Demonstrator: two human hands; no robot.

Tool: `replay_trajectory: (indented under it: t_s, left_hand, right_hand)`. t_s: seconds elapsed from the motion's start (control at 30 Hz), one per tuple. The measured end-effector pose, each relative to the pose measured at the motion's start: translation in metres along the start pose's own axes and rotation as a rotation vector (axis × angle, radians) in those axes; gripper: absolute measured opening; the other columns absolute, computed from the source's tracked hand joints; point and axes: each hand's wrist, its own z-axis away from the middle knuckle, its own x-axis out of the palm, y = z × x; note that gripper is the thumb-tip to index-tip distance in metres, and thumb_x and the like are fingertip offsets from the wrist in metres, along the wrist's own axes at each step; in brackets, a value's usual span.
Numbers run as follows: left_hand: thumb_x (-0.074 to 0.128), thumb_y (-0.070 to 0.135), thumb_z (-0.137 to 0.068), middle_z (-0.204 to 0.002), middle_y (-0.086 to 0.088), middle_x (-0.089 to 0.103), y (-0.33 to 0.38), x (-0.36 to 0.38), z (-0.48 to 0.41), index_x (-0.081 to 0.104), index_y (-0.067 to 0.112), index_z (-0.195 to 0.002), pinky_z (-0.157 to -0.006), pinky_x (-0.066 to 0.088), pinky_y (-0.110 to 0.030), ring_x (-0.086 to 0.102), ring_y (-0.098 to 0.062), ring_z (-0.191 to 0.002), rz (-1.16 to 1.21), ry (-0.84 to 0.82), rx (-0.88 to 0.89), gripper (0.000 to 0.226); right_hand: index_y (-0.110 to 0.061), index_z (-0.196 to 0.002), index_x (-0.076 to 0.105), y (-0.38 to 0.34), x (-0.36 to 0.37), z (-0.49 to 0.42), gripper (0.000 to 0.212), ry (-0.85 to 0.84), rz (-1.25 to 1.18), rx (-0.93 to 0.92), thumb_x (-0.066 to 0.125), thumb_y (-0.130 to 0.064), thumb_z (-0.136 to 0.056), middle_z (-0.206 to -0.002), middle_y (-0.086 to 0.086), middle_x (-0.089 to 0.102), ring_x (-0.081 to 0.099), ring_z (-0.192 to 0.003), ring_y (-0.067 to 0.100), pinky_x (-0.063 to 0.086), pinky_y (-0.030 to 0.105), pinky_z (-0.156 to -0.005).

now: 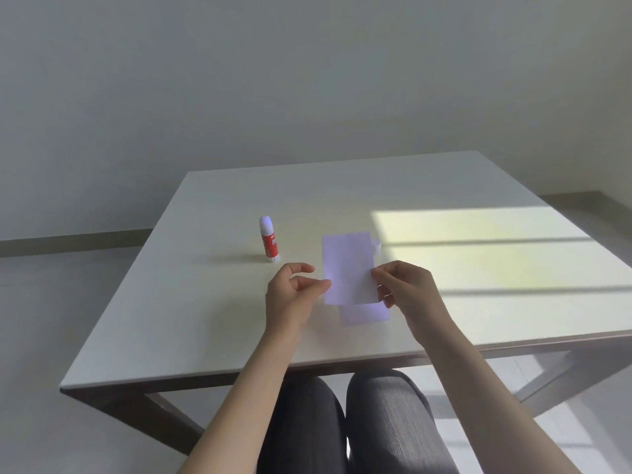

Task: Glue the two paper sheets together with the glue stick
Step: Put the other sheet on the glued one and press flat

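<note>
A white paper sheet (pixel 349 268) is held a little above the table, pinched at its left edge by my left hand (pixel 294 292) and at its right edge by my right hand (pixel 407 289). Beneath it a second white sheet (pixel 366 314) lies flat on the table, its lower part showing below the held one. A red glue stick (pixel 269 238) with a white cap stands upright to the left of the sheets, apart from both hands. A small white piece (pixel 376 245) sticks out behind the held sheet's upper right corner; what it is I cannot tell.
The white table (pixel 205 319) has its front edge just past my knees (pixel 342 422). A bright patch of sunlight (pixel 478 248) covers the table's right half. A plain wall stands behind the table.
</note>
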Motion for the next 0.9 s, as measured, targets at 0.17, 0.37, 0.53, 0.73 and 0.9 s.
replay_trajectory:
  t_s: [0.17, 0.37, 0.53, 0.73, 0.9]
  left_hand:
    - [0.076, 0.019, -0.069, -0.064, 0.012, 0.068, -0.016, 0.015, 0.001, 0.055, 0.026, -0.080, -0.071, 0.046, -0.030, 0.061, -0.012, -0.072, -0.290, -0.011, 0.084, 0.025]
    - [0.078, 0.021, -0.068, -0.064, 0.015, 0.065, -0.023, 0.021, -0.001, 0.055, 0.017, -0.086, -0.081, 0.049, -0.040, 0.060, -0.017, -0.072, -0.373, -0.013, 0.094, 0.029]
    - [0.078, 0.020, -0.068, -0.064, 0.014, 0.065, -0.026, 0.020, -0.002, 0.054, 0.017, -0.087, -0.078, 0.048, -0.036, 0.060, -0.016, -0.071, -0.396, -0.013, 0.097, 0.030]
    - [0.078, 0.020, -0.069, -0.066, 0.019, 0.060, -0.027, 0.022, -0.001, 0.063, 0.004, -0.088, -0.078, 0.048, -0.034, 0.060, -0.018, -0.071, -0.456, 0.005, 0.130, 0.029]
    - [0.078, 0.020, -0.069, -0.065, 0.017, 0.061, -0.026, 0.023, 0.001, 0.059, 0.009, -0.086, -0.083, 0.050, -0.039, 0.064, -0.021, -0.076, -0.494, -0.003, 0.132, 0.028]
  right_hand:
    - [-0.013, -0.067, 0.067, 0.015, -0.008, -0.009, 0.013, 0.102, 0.369, -0.022, 0.063, -0.016, -0.079, -0.066, -0.001, 0.070, 0.055, -0.055, 0.008, 0.036, 0.021, -0.048]
    - [-0.012, -0.070, 0.065, 0.027, -0.011, -0.014, 0.012, 0.101, 0.512, -0.055, 0.063, -0.015, -0.081, -0.065, 0.000, 0.065, 0.055, -0.059, 0.014, 0.037, 0.018, -0.050]
    - [-0.014, -0.067, 0.061, 0.029, -0.009, -0.016, 0.014, 0.096, 0.561, -0.078, 0.062, -0.014, -0.081, -0.055, -0.011, 0.055, 0.050, -0.054, 0.007, 0.035, 0.016, -0.048]
    - [-0.014, -0.067, 0.060, 0.033, -0.008, -0.017, 0.015, 0.092, 0.596, -0.108, 0.061, -0.013, -0.081, -0.054, -0.012, 0.052, 0.048, -0.053, 0.005, 0.033, 0.017, -0.048]
    - [-0.011, -0.067, 0.061, 0.035, -0.007, -0.016, 0.013, 0.103, 0.630, -0.133, 0.060, -0.012, -0.080, -0.054, -0.008, 0.053, 0.049, -0.053, 0.013, 0.035, 0.020, -0.047]
